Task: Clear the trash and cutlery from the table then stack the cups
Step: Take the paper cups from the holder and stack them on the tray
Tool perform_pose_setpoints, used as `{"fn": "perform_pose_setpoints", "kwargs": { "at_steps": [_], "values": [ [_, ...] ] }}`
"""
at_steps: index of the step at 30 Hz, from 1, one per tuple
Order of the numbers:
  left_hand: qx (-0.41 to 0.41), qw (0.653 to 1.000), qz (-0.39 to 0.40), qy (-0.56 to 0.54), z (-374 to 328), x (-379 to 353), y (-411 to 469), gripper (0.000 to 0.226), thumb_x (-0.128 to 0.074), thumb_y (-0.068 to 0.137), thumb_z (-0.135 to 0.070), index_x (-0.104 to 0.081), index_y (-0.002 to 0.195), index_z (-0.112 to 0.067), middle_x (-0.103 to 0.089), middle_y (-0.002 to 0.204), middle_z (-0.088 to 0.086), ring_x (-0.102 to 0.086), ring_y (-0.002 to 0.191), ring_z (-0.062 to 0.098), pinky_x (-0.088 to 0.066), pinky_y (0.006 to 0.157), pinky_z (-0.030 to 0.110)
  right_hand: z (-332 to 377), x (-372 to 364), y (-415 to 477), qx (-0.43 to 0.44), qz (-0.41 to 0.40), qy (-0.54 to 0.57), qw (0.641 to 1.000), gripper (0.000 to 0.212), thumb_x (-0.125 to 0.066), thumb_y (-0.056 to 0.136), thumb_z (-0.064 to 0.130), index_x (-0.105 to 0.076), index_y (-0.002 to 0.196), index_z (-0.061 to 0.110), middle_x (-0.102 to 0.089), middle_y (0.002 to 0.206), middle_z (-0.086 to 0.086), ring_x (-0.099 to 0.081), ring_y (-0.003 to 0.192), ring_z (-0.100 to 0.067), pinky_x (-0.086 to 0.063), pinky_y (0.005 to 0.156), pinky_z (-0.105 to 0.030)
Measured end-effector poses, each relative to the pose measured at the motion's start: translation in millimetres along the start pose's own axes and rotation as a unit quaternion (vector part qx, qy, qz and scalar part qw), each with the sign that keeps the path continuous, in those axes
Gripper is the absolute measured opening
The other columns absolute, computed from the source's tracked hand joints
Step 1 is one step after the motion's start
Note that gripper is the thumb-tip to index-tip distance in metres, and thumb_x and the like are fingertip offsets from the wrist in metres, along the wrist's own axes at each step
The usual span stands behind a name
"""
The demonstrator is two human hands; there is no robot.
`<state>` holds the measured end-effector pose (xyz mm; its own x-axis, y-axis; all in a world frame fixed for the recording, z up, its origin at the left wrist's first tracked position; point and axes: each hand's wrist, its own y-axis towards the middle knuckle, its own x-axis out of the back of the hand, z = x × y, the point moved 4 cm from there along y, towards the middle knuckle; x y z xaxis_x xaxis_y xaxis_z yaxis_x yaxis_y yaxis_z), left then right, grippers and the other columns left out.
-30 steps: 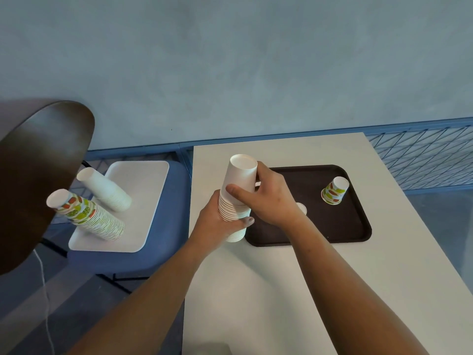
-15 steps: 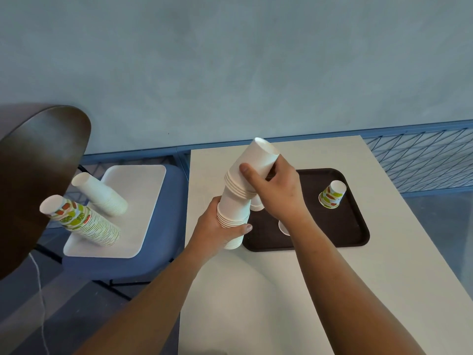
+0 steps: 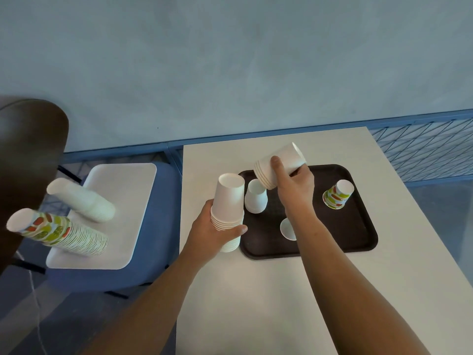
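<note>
L hand point(image 3: 212, 234) grips upright cup stack point(image 3: 227, 201) by tray point(image 3: 358, 226) | R hand point(image 3: 294, 190) grips short stack point(image 3: 279, 165), tilted, mouth down-left | loose cup point(image 3: 256, 198) btwn both, just under short stack, nearer R

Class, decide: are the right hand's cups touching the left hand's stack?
Apart. The head view shows dark tray between the tilted cups in the right hand and the stack in the left hand.

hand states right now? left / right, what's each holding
Left hand: closed round the white cup stack standing on the table.
Right hand: closed round a smaller tilted stack of white cups, held above the dark tray.
</note>
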<state>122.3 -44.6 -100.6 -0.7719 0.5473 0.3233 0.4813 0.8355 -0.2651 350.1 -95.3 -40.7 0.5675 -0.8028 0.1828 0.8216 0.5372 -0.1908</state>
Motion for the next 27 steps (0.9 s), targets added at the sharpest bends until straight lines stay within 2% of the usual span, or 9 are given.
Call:
{"fn": "perform_pose_setpoints", "kwargs": {
  "at_steps": [3, 6, 9, 14, 19, 22, 24, 25, 27],
  "values": [
    [0.007, 1.000, -0.007, 0.001, 8.4, 1.4, 9.1, 0.077, -0.098, 0.063, -0.040, -0.051, 0.124, -0.045, -0.066, 0.116, -0.024, -0.066, 0.109, 0.005, -0.057, 0.092, 0.034, -12.2, -15.1, 11.3, 0.046, 0.010, -0.097, 0.994, 0.048, -0.076, 0.082, 0.055, -0.054, 0.112, 0.024, -0.065, 0.105, 0.007, -0.064, 0.096, -0.014, -0.051, 0.079, -0.030],
    [0.014, 1.000, -0.007, 0.002, 13.9, 1.3, 16.2, 0.077, -0.098, 0.065, -0.037, -0.049, 0.122, -0.050, -0.064, 0.114, -0.029, -0.066, 0.108, 0.005, -0.056, 0.088, 0.028, -28.1, -33.4, 17.6, 0.088, 0.041, -0.164, 0.982, 0.048, -0.077, 0.080, 0.052, -0.053, 0.109, 0.023, -0.064, 0.105, 0.006, -0.062, 0.097, -0.017, -0.054, 0.083, -0.038],
    [0.013, 1.000, -0.006, 0.009, 15.1, 1.1, 20.9, 0.077, -0.097, 0.068, -0.032, -0.046, 0.124, -0.047, -0.061, 0.118, -0.024, -0.064, 0.110, 0.009, -0.054, 0.086, 0.024, -45.9, -48.1, 21.5, 0.107, 0.065, -0.213, 0.969, 0.056, -0.078, 0.079, 0.049, -0.056, 0.120, 0.019, -0.065, 0.115, 0.003, -0.060, 0.108, -0.021, -0.053, 0.091, -0.042],
    [0.014, 1.000, -0.005, 0.019, 16.8, 3.5, 23.5, 0.081, -0.096, 0.068, -0.037, -0.044, 0.129, -0.045, -0.061, 0.122, -0.019, -0.063, 0.112, 0.014, -0.058, 0.090, 0.032, -76.3, -56.2, 26.2, 0.042, 0.098, -0.253, 0.962, 0.060, -0.078, 0.083, 0.038, -0.050, 0.132, 0.018, -0.062, 0.127, -0.003, -0.059, 0.119, -0.027, -0.052, 0.097, -0.044],
    [0.009, 1.000, -0.003, 0.010, 12.4, 3.7, 16.9, 0.084, -0.094, 0.063, -0.046, -0.047, 0.131, -0.042, -0.064, 0.122, -0.015, -0.065, 0.113, 0.016, -0.060, 0.094, 0.040, -72.9, -50.1, 24.1, 0.031, 0.127, -0.270, 0.954, 0.092, -0.080, 0.084, 0.028, -0.025, 0.158, 0.017, -0.040, 0.157, -0.008, -0.041, 0.142, -0.030, -0.039, 0.112, -0.042],
    [0.005, 1.000, -0.005, 0.011, 6.9, 2.1, 9.2, 0.086, -0.095, 0.062, -0.048, -0.047, 0.133, -0.039, -0.064, 0.123, -0.016, -0.065, 0.113, 0.016, -0.059, 0.096, 0.040, -47.8, -35.8, 5.3, 0.082, 0.098, -0.222, 0.966, 0.081, -0.072, 0.090, 0.024, -0.027, 0.157, 0.019, -0.036, 0.159, -0.003, -0.034, 0.146, -0.025, -0.037, 0.112, -0.037],
    [0.007, 1.000, -0.007, 0.010, 1.6, 0.0, 3.7, 0.081, -0.097, 0.067, -0.039, -0.046, 0.131, -0.040, -0.063, 0.121, -0.019, -0.065, 0.111, 0.012, -0.057, 0.094, 0.036, -28.7, -24.4, -14.4, 0.125, 0.060, -0.171, 0.975, 0.062, -0.062, 0.091, 0.023, -0.041, 0.149, 0.021, -0.044, 0.149, 0.001, -0.042, 0.137, -0.022, -0.043, 0.109, -0.035],
    [0.005, 1.000, -0.006, 0.013, -1.5, -1.4, 0.9, 0.080, -0.097, 0.068, -0.036, -0.046, 0.130, -0.041, -0.062, 0.120, -0.020, -0.064, 0.110, 0.010, -0.055, 0.092, 0.034, -20.7, -19.5, -24.6, 0.137, 0.056, -0.137, 0.979, 0.055, -0.059, 0.089, 0.023, -0.048, 0.144, 0.022, -0.049, 0.141, 0.004, -0.048, 0.131, -0.021, -0.047, 0.107, -0.039],
    [0.003, 1.000, -0.004, 0.020, -7.1, -4.1, -5.5, 0.081, -0.097, 0.067, -0.036, -0.045, 0.129, -0.041, -0.062, 0.118, -0.021, -0.063, 0.109, 0.007, -0.053, 0.089, 0.031, -8.5, -12.6, -45.3, 0.148, 0.099, -0.084, 0.980, 0.051, -0.053, 0.085, 0.025, -0.056, 0.136, 0.023, -0.056, 0.131, 0.008, -0.054, 0.121, -0.015, -0.050, 0.102, -0.045]
  ]
}}
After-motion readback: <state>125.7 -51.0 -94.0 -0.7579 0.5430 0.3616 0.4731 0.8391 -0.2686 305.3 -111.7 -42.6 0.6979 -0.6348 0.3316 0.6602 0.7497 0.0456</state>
